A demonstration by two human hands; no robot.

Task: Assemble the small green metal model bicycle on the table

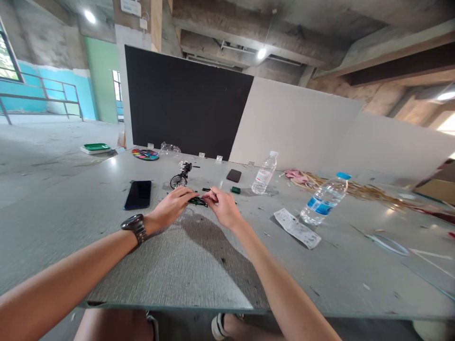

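Observation:
A bundle of thin, dark green wire-like pieces (pixel 198 201) lies low over the table between my hands. My left hand (pixel 173 203), with a dark watch on its wrist, reaches in from the left, its fingers bent together on the near end of the bundle. From the other side my right hand (pixel 223 207) pinches at the bundle's right end; a thin piece shows by its fingertips, too small to name. Just beyond my left hand stands a small black model bicycle part (pixel 180 176) with a spoked wheel. A small dark green block (pixel 235 190) rests past my right hand.
A phone (pixel 139 194) lies left; a dark flat object (pixel 233 175) lies farther back. Two water bottles (pixel 265 174) (pixel 325 199) stand right, near a printed paper slip (pixel 297 228). A paint palette (pixel 145 154) sits before the black panel (pixel 188 102). Straw-like strips (pixel 350 188) lie back right.

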